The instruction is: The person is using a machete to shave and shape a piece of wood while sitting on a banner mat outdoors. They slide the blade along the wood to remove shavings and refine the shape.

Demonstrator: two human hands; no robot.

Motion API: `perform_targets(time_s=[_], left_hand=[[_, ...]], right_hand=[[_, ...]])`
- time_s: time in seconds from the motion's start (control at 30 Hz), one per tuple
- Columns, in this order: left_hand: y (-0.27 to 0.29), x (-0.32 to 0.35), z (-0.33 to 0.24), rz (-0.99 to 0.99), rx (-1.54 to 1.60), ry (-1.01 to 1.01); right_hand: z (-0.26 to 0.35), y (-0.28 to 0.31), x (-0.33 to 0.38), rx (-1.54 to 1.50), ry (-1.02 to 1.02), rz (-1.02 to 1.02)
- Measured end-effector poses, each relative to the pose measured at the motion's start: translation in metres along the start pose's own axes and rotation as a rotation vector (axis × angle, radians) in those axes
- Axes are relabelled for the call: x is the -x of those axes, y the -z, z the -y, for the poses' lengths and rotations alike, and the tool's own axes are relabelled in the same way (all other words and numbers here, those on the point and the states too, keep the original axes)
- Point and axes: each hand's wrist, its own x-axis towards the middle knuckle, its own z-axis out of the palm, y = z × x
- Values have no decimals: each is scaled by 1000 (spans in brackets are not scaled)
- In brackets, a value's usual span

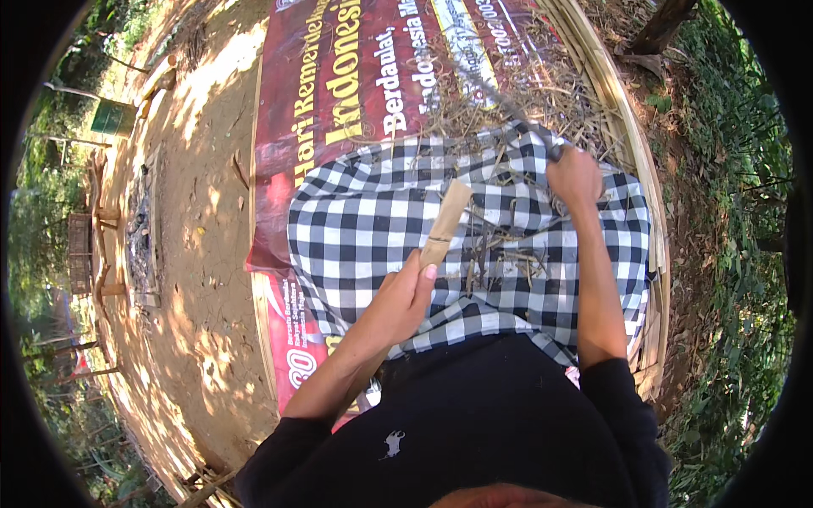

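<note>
From my remote seat I've L hand (396, 303) grasping a flat bamboo strip (446, 222), fingers wrapped round its lower end; the strip slants up over a b/w checked cloth (356, 224) on the lap. R hand (577, 179) has its fingers clenched round the handle of a dark knife (511, 107), blade blurred, pointing up-left, apart from the strip. Shavings (586, 103) lie on the cloth and, thicker, on the red banner (292, 93) beyond. Progress, my est.: approx. midway. Some cutting looks done, given the scraps; the strip's a broad pc. w/ its node ridge showing, so trimming prob. remains.
</note>
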Motion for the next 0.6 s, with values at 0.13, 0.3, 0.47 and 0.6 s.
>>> perform_targets(time_s=[0.13, 0.3, 0.47, 0.6], left_hand=[[29, 2, 7, 144, -208, 10], [67, 0, -50, 283, -595, -45], [58, -22, -95, 191, -986, -405], [40, -50, -101, 196, -1100, -757]], right_hand=[[-38, 16, -6, -229, -56, -250], [-53, 46, 40, -769, -218, -80], [-55, 57, 69, -805, -280, -72], [-58, 56, 89, -730, -235, -83]])
